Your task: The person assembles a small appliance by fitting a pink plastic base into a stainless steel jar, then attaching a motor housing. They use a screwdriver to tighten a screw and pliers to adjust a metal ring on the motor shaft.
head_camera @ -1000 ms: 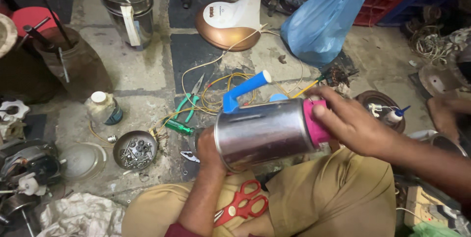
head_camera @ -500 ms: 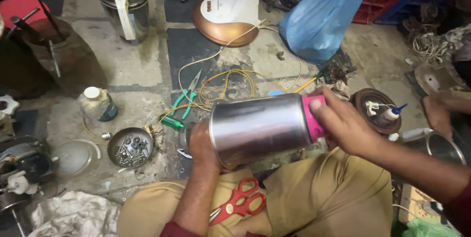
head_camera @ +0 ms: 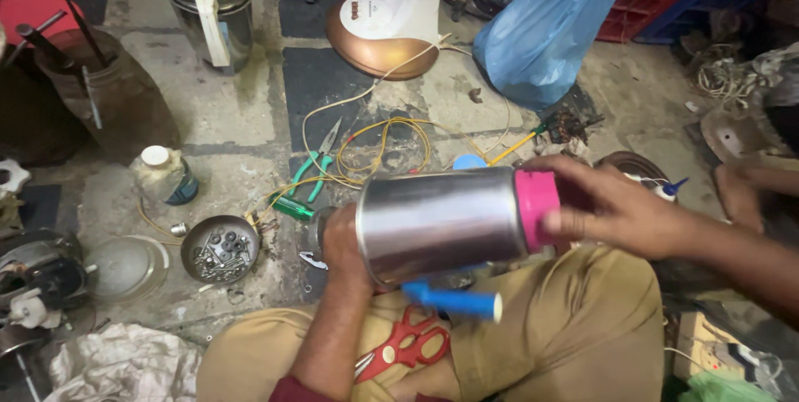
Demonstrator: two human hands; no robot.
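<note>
The steel jug (head_camera: 441, 223) lies on its side above the lap, long axis left to right, left hand (head_camera: 343, 244) cupping its base, right hand (head_camera: 620, 210) clasping the pink rim (head_camera: 537, 209) (blue handle (head_camera: 454, 302) hanging underneath).

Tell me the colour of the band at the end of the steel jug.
Pink band, clearest in the head view, under the right hand.

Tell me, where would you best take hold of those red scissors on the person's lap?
Probably by the red handle loops of the red scissors, coming from above and the near side. They lie flat on the lap, loops exposed, while the steel canister held in the left hand and right hand, with its blue handle, hangs just beyond them.
</note>
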